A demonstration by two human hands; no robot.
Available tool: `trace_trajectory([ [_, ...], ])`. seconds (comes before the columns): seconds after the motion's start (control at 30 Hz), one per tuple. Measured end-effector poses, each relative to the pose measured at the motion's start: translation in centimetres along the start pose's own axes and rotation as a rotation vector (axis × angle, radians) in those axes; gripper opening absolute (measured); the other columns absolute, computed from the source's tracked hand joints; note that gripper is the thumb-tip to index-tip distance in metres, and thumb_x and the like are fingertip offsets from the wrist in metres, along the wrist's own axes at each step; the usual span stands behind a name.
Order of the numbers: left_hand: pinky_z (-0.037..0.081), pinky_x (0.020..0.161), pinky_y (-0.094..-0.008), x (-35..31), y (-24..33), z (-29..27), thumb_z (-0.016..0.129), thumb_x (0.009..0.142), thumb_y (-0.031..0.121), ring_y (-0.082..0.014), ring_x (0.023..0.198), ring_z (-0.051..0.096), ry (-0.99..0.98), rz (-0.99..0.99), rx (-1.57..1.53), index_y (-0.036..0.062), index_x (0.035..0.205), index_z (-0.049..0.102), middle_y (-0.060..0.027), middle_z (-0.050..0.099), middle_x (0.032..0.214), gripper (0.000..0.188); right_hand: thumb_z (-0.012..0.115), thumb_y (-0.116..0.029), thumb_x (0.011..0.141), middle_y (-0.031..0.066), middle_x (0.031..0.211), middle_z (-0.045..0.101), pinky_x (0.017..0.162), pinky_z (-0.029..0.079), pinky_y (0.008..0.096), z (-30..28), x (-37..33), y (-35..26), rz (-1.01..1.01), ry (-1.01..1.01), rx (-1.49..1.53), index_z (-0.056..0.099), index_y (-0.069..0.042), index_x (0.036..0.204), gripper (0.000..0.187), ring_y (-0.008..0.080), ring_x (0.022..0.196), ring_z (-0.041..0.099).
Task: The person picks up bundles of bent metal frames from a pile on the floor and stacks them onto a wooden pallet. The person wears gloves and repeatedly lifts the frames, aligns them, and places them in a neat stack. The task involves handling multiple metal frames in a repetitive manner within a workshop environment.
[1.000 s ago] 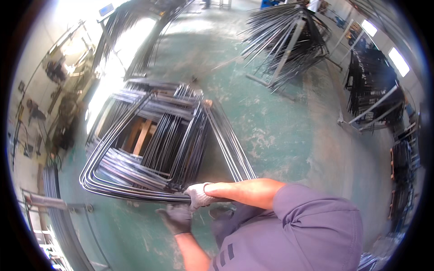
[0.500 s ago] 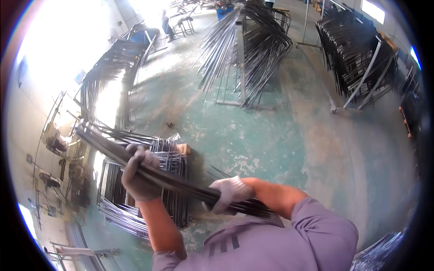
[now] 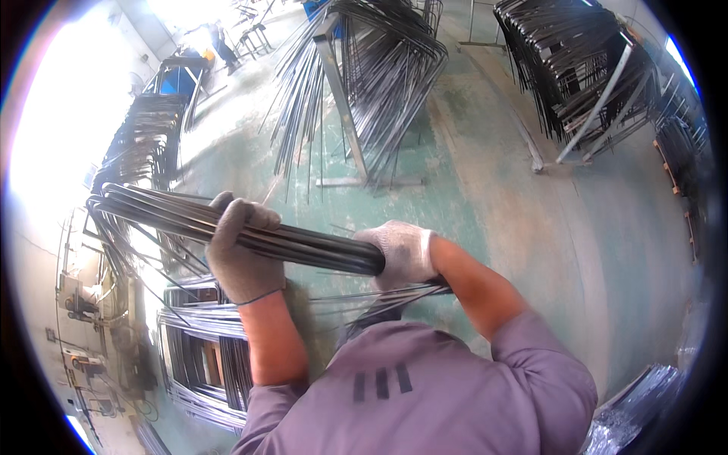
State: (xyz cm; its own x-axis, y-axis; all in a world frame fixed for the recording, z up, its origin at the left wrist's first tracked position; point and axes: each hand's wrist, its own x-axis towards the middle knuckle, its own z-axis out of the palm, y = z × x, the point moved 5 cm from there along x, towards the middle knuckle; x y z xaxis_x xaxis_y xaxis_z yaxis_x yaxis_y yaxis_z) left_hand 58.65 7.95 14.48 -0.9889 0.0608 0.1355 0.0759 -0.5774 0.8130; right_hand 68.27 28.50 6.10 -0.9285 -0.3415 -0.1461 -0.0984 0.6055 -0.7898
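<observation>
A thick bundle of dark metal rods [image 3: 318, 249] lies across the front of my body, its bent, looped ends toward the far left. My gloved left hand [image 3: 246, 250] is closed round its middle, with the fingers over the top. At the right end of the bundle, my right hand [image 3: 402, 254] in a pale glove grips the rods, and its fingertips are partly hidden. Thin loose rod ends [image 3: 379, 297] stick out below the right hand. Under my left forearm is a stack of rectangular metal rod frames [image 3: 208, 318], partly covered by the arm and bundle.
A post rack [image 3: 341, 98] hung with many splayed rods stands ahead on the green floor [image 3: 462, 212]. Loaded racks stand at the right [image 3: 569, 68] and far left [image 3: 144, 133]. A plastic-wrapped bundle [image 3: 633, 409] lies at lower right. Machines [image 3: 83, 303] line the left wall.
The bundle has come up and turned more level, with both hands still on it. The racks ahead have shifted left in view, and the frame stack sits lower.
</observation>
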Motion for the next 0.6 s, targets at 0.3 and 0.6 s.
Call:
trace_trajectory([
  [0.3,0.057,0.077,-0.0308,19.6,-12.5,11.5,0.063,0.095,-0.009,-0.0170,0.079,0.066,-0.237,0.412,0.734,-0.0009,0.083,0.065,-0.0053,0.060,0.086,0.015,0.075,-0.016,0.086,0.0151,0.100,0.078,0.083,0.061,0.0500,-16.9,10.2,13.7,-0.016,0.788,-0.342,0.069,-0.013,0.112,0.027,0.0403,0.094,0.077],
  [0.6,0.060,0.085,-0.0324,40.7,-32.3,26.8,0.072,0.098,0.001,-0.0213,0.093,0.075,-0.074,-0.152,-0.043,-0.0019,0.114,0.066,-0.0104,0.071,0.097,0.018,0.074,-0.023,0.088,0.0179,0.102,0.079,0.087,0.062,0.0508,-39.1,19.9,32.1,0.085,0.852,-0.282,0.073,-0.016,0.117,0.030,0.0416,0.097,0.077],
])
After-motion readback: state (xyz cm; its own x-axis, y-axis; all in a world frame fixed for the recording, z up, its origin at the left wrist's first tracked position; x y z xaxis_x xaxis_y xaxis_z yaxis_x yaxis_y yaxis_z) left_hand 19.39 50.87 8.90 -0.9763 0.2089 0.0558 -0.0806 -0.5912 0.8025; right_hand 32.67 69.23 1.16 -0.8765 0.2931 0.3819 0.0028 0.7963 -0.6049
